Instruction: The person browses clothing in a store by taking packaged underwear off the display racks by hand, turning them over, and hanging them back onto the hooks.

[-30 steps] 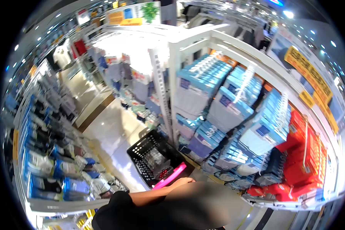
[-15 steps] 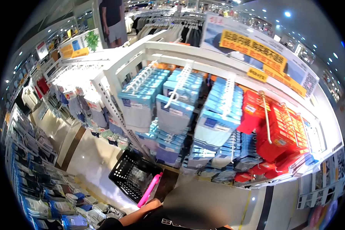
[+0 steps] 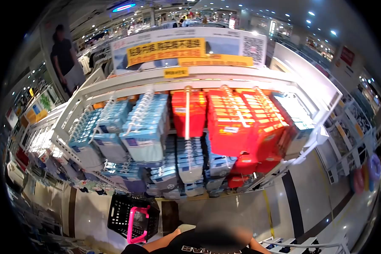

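My left forearm (image 3: pixel 161 241) reaches in from the bottom edge, beside my black shirt (image 3: pixel 199 244). The fingers of my left hand are hidden, so what they hold, if anything, does not show. Nearest to that arm stands a black perforated shopping basket (image 3: pixel 116 216) with a raised pink handle (image 3: pixel 132 222); something clear or greyish lies inside it. Of my right arm only a piece of forearm (image 3: pixel 257 245) shows at the bottom, the hand out of sight. Ahead, hooks carry blue-topped packs (image 3: pixel 144 122) and red packs (image 3: pixel 230 127) of what looks like underwear.
A white rack (image 3: pixel 127 81) holds the packs, with a large sign (image 3: pixel 224 46) on top. More shelves (image 3: pixel 347 127) stand to the right and garments hang at the left. Tiled floor (image 3: pixel 258 211) runs below the rack. A metal display rack (image 3: pixel 309 245) is at the lower right.
My view has turned right, so the rack and red packs sit further left and face me more squarely. The pink handle now appears over the basket, and my left hand is less visible.
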The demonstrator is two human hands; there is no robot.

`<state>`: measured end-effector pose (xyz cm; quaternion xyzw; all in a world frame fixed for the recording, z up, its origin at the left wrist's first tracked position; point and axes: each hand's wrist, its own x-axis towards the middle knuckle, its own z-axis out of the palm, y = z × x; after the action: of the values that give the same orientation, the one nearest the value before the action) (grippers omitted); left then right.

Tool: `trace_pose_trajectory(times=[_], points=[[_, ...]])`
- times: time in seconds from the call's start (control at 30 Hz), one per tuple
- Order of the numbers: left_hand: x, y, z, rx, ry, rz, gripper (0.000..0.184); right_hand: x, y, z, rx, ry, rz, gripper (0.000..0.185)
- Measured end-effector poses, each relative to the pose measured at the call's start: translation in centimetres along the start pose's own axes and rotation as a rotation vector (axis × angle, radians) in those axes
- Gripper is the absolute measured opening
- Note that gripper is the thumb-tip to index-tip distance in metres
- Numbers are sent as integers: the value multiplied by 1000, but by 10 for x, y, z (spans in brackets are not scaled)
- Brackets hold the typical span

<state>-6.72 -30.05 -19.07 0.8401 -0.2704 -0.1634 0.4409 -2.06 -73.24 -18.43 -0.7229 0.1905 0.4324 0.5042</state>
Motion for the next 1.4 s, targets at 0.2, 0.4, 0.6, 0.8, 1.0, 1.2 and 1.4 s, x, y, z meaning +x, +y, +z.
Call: trace_pose_trajectory(times=[0.2,0.4,0.6,0.8,1.0,1.2,1.4], points=[[61,-54,68,191,-151,-587,45,-18,4,-60,-72,42,-130,30],[87,-55,51,-22,9,-735,60,-15,22,-93,185,222,-62,25],[151,61,-6,159,-271,-506,46,5,26,-93,259,282,-50,17],[223,72,-24,199,-448,-435,39,11,0,-91,304,324,-32,25],[228,47,-82,261,-621,-463,32,56,27,-133,172,434,-134,28],[331,109,-75,381,-656,-457,28,40,-55,-177,385,468,-35,21],[294,74,-89,256,-636,-467,30,88,-67,-196,313,380,-199,25]])
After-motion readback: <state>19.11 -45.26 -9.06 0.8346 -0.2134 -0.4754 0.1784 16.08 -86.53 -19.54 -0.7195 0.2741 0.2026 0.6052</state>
